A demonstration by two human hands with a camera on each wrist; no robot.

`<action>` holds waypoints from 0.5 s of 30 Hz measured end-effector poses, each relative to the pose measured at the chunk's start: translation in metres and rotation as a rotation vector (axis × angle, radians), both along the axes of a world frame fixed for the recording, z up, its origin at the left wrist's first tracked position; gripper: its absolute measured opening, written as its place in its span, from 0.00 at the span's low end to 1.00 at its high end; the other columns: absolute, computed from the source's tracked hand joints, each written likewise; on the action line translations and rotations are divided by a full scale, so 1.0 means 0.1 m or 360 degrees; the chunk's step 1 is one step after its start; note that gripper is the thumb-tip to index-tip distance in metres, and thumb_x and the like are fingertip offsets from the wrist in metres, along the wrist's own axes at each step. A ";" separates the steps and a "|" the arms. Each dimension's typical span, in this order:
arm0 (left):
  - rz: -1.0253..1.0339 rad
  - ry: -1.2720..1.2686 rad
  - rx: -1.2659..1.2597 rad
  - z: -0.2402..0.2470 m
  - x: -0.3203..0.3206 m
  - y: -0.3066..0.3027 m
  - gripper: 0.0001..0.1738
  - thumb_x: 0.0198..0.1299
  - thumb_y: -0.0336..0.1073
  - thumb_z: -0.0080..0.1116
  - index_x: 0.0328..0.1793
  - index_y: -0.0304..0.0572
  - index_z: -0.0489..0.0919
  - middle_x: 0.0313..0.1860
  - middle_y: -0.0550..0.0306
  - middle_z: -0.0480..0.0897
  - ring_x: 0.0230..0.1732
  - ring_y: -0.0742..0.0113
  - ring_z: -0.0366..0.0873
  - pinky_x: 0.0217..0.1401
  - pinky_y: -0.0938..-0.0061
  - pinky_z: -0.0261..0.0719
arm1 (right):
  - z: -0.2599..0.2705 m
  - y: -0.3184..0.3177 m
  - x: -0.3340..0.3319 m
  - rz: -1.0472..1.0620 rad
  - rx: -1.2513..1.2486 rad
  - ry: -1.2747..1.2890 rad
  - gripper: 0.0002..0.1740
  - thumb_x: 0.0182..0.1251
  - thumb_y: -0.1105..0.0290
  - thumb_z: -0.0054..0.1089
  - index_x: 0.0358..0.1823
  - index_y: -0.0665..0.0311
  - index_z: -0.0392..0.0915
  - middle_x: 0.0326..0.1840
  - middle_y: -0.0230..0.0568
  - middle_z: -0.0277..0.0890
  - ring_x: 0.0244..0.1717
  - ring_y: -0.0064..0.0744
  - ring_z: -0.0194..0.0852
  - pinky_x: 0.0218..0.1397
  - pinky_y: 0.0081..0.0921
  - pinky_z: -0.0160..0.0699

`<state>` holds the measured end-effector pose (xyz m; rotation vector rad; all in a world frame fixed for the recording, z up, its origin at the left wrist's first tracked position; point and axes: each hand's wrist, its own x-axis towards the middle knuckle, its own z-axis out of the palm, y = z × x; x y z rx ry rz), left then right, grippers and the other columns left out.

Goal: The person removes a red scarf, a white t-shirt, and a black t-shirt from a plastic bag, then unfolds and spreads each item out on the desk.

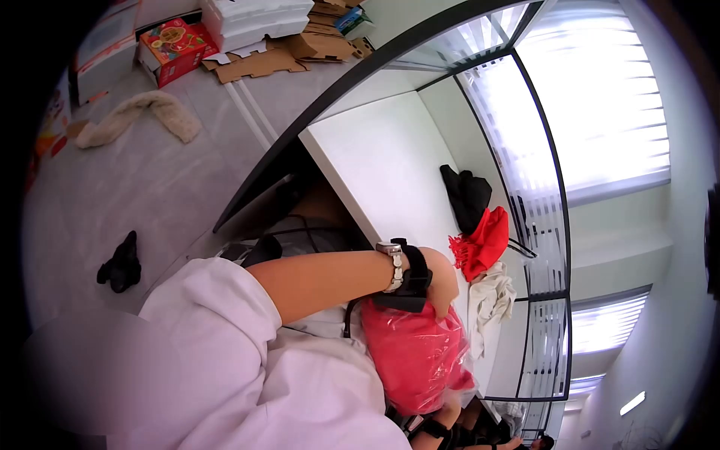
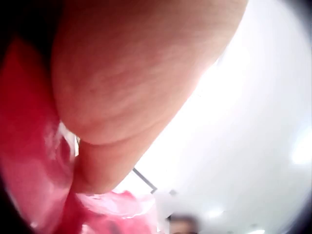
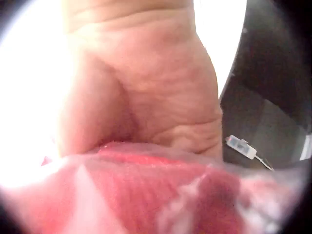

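A clear plastic bag with folded red cloth (image 1: 409, 356) inside is held between both hands in front of the body. My left hand (image 1: 440, 281), wearing a watch and a black strap at the wrist, grips its upper side in the head view. In the left wrist view the thumb side (image 2: 131, 83) lies against the shiny plastic. The right hand (image 1: 448, 415) holds the opposite side, low in the head view. In the right wrist view its palm (image 3: 156, 97) meets the bag, and its fingertips are hidden behind the plastic.
A white tabletop (image 1: 382, 172) carries a black cloth (image 1: 466, 199), a red fringed scarf (image 1: 487, 244) and a cream cloth (image 1: 491, 300). On the floor lie a fluffy beige strip (image 1: 142, 112), a black item (image 1: 121, 262), flattened cardboard (image 1: 259, 64) and a red box (image 1: 176, 49). Other people are farther off.
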<state>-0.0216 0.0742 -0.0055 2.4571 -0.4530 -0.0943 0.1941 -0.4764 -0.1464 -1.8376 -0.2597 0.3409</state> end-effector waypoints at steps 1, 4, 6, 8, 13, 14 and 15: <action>-0.0004 0.0011 0.0003 0.04 -0.02 -0.03 0.25 0.58 0.45 0.60 0.59 0.39 0.82 0.49 0.43 0.85 0.52 0.43 0.83 0.54 0.53 0.81 | 0.01 -0.03 0.02 -0.0031 -0.0024 -0.0022 0.18 0.73 0.72 0.59 0.61 0.70 0.79 0.58 0.43 0.84 0.53 0.43 0.85 0.60 0.39 0.82; -0.0059 -0.0275 -0.0045 0.12 -0.12 -0.12 0.25 0.54 0.43 0.58 0.57 0.44 0.86 0.47 0.46 0.88 0.49 0.46 0.85 0.51 0.54 0.81 | 0.24 -0.09 0.10 -0.0155 -0.0273 -0.0175 0.17 0.74 0.71 0.58 0.60 0.69 0.79 0.57 0.44 0.84 0.52 0.43 0.85 0.59 0.40 0.82; -0.0065 -0.0401 -0.0170 0.18 -0.14 -0.07 0.23 0.55 0.39 0.57 0.56 0.41 0.84 0.46 0.44 0.86 0.49 0.44 0.83 0.51 0.54 0.80 | 0.53 -0.12 0.10 -0.0307 -0.0607 -0.0458 0.17 0.74 0.71 0.58 0.60 0.69 0.79 0.56 0.45 0.85 0.52 0.43 0.85 0.58 0.40 0.82; -0.0067 -0.0512 -0.0334 0.41 -0.33 0.03 0.16 0.58 0.31 0.54 0.51 0.37 0.82 0.44 0.40 0.83 0.48 0.41 0.81 0.52 0.54 0.79 | 0.95 -0.03 -0.01 -0.0498 -0.0967 -0.0989 0.16 0.75 0.71 0.57 0.59 0.69 0.80 0.56 0.45 0.85 0.51 0.44 0.85 0.58 0.40 0.82; 0.0346 -0.1402 -0.1050 0.36 -0.11 0.15 0.12 0.66 0.33 0.55 0.54 0.38 0.80 0.46 0.40 0.82 0.49 0.41 0.80 0.55 0.55 0.78 | 2.73 1.16 -0.13 -0.0215 -0.1231 -0.3017 0.15 0.76 0.70 0.56 0.58 0.69 0.80 0.54 0.47 0.85 0.49 0.44 0.85 0.57 0.40 0.82; 0.0609 -0.1634 -0.1029 0.32 -0.06 0.19 0.14 0.67 0.34 0.56 0.56 0.39 0.80 0.47 0.40 0.81 0.50 0.41 0.80 0.57 0.56 0.78 | 3.14 1.60 -0.18 -0.0080 -0.1290 -0.3322 0.15 0.76 0.70 0.56 0.58 0.69 0.80 0.53 0.47 0.85 0.49 0.44 0.85 0.57 0.40 0.82; 0.0856 -0.1611 -0.1012 0.27 0.00 0.23 0.16 0.67 0.34 0.56 0.59 0.38 0.78 0.51 0.42 0.80 0.53 0.40 0.79 0.59 0.54 0.77 | 3.43 2.00 -0.22 -0.0001 -0.1329 -0.3401 0.15 0.76 0.70 0.56 0.58 0.69 0.80 0.53 0.47 0.86 0.49 0.45 0.85 0.56 0.40 0.82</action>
